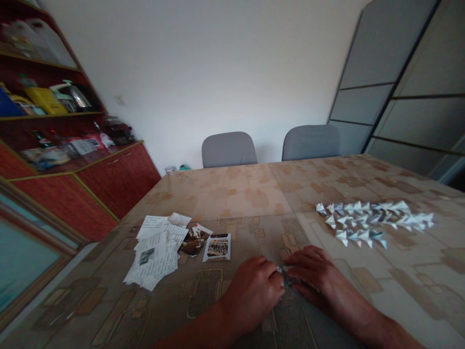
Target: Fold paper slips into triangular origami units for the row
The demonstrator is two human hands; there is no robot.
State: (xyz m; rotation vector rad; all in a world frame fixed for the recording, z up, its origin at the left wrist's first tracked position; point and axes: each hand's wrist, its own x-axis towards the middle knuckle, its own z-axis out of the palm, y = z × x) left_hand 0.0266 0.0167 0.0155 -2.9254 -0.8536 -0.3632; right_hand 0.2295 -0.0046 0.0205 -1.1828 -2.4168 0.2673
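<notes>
Near the front of the patterned table, my left hand and my right hand meet around a small piece of folded paper. The fingers of both hands are closed on it, and they cover most of it. To the left lies a loose pile of printed paper pieces. Beside the pile are a brown picture piece and a small picture piece with a white border. On the right, several folded paper shapes with pointed tips stand in three rows.
Two grey chairs stand behind the table's far edge, against a white wall. A red cabinet with shelves of bottles, a kettle and bags is at the left. Grey panelled doors rise at the right.
</notes>
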